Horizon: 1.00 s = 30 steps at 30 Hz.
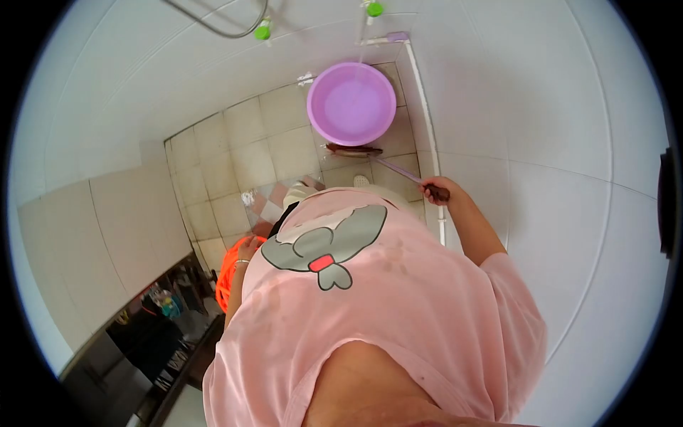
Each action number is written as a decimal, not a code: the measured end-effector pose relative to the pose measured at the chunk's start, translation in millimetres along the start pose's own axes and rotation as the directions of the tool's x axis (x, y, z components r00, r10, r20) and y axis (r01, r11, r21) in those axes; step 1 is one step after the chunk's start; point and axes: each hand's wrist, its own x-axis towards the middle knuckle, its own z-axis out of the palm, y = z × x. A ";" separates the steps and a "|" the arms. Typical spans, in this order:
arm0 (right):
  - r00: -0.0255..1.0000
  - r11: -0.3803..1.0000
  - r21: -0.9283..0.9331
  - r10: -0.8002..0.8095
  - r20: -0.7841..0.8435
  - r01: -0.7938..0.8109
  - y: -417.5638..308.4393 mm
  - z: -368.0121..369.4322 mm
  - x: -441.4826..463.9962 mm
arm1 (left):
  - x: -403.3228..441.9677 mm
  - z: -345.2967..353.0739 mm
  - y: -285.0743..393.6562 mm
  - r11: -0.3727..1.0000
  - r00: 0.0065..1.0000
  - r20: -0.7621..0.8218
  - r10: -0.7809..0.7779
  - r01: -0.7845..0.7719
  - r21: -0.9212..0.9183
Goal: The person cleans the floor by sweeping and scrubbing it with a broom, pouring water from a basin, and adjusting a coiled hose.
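Note:
My right hand (pixel 435 191) is closed around the dark grip of a broom (pixel 398 169) with a thin lavender handle. The broom's reddish-brown head (pixel 353 151) rests low by the floor, along the near side of a round purple basin (pixel 314 117). Light-coloured water seems to fill the basin, with a faint stream above it. At my left side, my left hand (pixel 247 250) has its fingers curled on a bright orange plastic basket (pixel 228 277), partly hidden by my arm and pink shirt. A bracelet circles that wrist.
Green-handled taps (pixel 375 9) and a metal hose (pixel 228 33) are on the far wall. A white pipe (pixel 425 114) runs down the right wall corner. Beige floor tiles (pixel 252 160) spread to the left. A dark shelf (pixel 178 341) with items stands at lower left.

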 end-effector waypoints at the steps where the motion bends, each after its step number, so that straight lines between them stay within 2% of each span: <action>1: 1.000 1.000 0.027 -0.001 0.005 0.000 8.2 -7.9 -2.2 | 12.5 -6.6 17.4 1.000 1.000 0.025 0.011 -0.011 0.018; 5: 0.984 0.993 0.038 -0.106 -0.146 0.112 67.2 -26.4 -14.8 | 73.2 -34.5 76.0 0.997 0.996 0.091 0.025 -0.031 0.067; 7: 0.954 0.982 -0.153 -0.152 -0.258 0.115 107.2 -25.6 -7.0 | 110.6 -53.8 102.9 0.995 0.992 0.125 0.018 -0.030 0.092; 8: 0.933 0.964 -0.242 -0.181 -0.313 0.106 126.3 -20.0 -1.0 | 132.4 -62.9 119.0 0.994 0.989 0.144 0.019 -0.034 0.106; 11: 0.865 0.968 -0.243 -0.063 -0.498 -0.070 163.7 30.8 -11.8 | 167.2 -87.0 194.5 0.985 0.974 0.188 0.125 -0.145 0.094; 12: 0.813 0.957 -0.286 -0.130 -0.568 -0.048 181.2 43.9 -1.9 | 174.1 -94.1 226.2 0.981 0.973 0.207 0.100 -0.132 0.144; 14: 0.792 0.980 -0.199 -0.122 -0.598 0.002 201.5 86.1 11.7 | 182.5 -105.6 279.2 0.967 0.970 0.238 0.041 -0.099 0.235; 16: 0.755 0.987 -0.124 -0.156 -0.637 0.099 224.5 134.1 37.6 | 202.0 -125.0 315.8 0.942 0.957 0.287 0.053 -0.143 0.303; 18: 0.770 0.992 0.042 -0.069 -0.635 0.123 230.3 185.4 53.7 | 231.9 -143.5 342.5 0.927 0.948 0.309 0.071 -0.177 0.330; 22: 0.783 0.894 0.417 0.138 -0.607 0.166 232.5 291.7 59.7 | 274.4 -176.7 373.4 0.928 0.951 0.307 -0.024 -0.092 0.360; 25: 0.807 0.822 0.490 0.065 -0.587 0.290 230.2 324.4 99.1 | 300.5 -191.5 385.9 0.877 0.949 0.316 -0.008 -0.146 0.459; 27: 0.777 0.795 0.520 0.100 -0.622 0.314 202.2 334.8 127.8 | 302.4 -190.2 395.1 0.856 0.948 0.319 -0.018 -0.151 0.495; 29: 0.714 0.766 0.469 0.018 -0.700 0.440 199.1 326.8 187.5 | 300.7 -183.3 409.3 0.839 0.941 0.338 -0.002 -0.182 0.512; 30: 0.733 0.713 0.526 0.024 -0.680 0.463 183.0 320.0 184.0 | 295.6 -176.3 413.3 0.835 0.935 0.354 0.012 -0.204 0.511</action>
